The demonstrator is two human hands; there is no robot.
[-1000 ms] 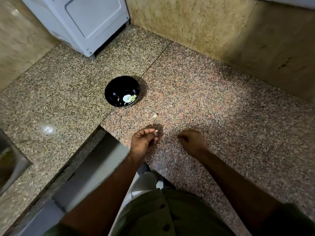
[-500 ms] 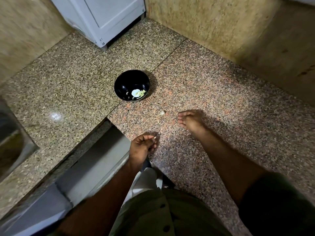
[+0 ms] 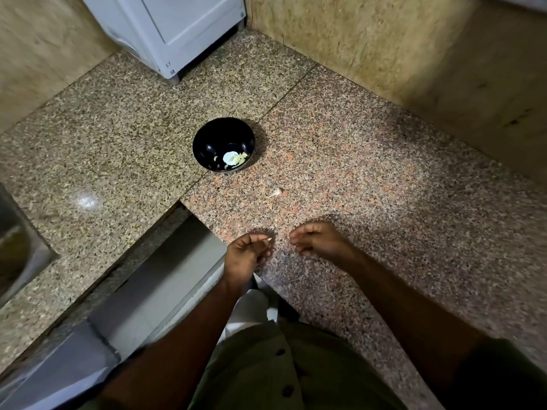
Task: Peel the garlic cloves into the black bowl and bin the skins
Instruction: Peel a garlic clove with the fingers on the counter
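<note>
Pinching a small pale garlic piece (image 3: 269, 239), the left hand (image 3: 247, 255) hovers beside the loosely curled, seemingly empty right hand (image 3: 318, 239). Skin scraps (image 3: 274, 193) remain on the counter (image 3: 370, 179); the black bowl (image 3: 223, 145) beyond holds a few peeled cloves (image 3: 233, 158).

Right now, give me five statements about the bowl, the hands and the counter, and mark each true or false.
1. The black bowl stands upright on the granite counter. True.
2. The bowl is empty. False: pale pieces lie in its bottom.
3. The left hand pinches a small pale bit at its fingertips. True.
4. The right hand rests inside the bowl. False: it is near the counter's front edge, apart from the bowl.
5. A pale garlic scrap lies on the counter between bowl and hands. True.
</note>
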